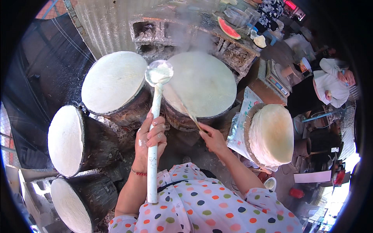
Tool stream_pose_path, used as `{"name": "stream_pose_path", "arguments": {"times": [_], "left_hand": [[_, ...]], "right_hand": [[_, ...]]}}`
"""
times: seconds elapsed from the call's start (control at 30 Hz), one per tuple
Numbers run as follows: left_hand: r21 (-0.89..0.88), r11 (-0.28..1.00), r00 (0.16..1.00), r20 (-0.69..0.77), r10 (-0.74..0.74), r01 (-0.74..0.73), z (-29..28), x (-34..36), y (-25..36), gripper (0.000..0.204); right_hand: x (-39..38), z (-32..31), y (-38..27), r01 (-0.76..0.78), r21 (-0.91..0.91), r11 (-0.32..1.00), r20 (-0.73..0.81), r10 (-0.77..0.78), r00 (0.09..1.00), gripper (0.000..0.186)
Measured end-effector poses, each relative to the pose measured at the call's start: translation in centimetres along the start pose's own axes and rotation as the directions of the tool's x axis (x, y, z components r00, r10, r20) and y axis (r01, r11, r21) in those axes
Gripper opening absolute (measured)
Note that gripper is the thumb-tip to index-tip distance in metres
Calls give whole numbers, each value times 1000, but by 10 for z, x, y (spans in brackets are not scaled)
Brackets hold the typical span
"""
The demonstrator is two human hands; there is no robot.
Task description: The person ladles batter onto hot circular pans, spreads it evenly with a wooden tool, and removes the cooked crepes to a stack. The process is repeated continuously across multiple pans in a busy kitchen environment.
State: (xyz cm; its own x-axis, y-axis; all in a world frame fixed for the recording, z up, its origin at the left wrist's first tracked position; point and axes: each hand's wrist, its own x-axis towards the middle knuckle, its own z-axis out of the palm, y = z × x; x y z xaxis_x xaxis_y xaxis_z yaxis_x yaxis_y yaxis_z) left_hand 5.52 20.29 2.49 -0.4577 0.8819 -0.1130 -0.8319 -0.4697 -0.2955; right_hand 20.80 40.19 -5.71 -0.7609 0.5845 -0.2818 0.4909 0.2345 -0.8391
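Observation:
My left hand (150,134) is closed round the white pipe-like handle of a ladle (156,101), held upright with its batter-smeared bowl at the top. In my right hand (213,139) is a thin, flat scraper (189,112), its blade slanting up and left over the edge of the right-hand round griddle (204,83). Pale batter covers that griddle, and steam rises behind it. On its left stands a second batter-covered griddle (114,81), set on a dark drum. Two further white-topped griddles, an upper one (66,140) and a lower one (70,206), stand at the left.
A tall stack of thin round flatbreads (274,134) rests at my right, beside a plastic bag (244,116). Behind the griddles runs a cinder-block ledge (155,31) with a watermelon slice (229,28). A scale (277,83) and a person in white (330,83) are farther right.

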Motion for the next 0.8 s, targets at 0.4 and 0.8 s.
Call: {"name": "stream_pose_path", "arguments": {"times": [0.4, 0.8], "left_hand": [[116, 936, 943, 39, 331, -334, 7, -60, 60, 26], [86, 665, 670, 101, 735, -742, 32, -149, 108, 18]], "right_hand": [[34, 31, -17, 241, -151, 959, -40, -250, 967, 35], [-61, 24, -22, 215, -239, 947, 108, -194, 975, 41]]}}
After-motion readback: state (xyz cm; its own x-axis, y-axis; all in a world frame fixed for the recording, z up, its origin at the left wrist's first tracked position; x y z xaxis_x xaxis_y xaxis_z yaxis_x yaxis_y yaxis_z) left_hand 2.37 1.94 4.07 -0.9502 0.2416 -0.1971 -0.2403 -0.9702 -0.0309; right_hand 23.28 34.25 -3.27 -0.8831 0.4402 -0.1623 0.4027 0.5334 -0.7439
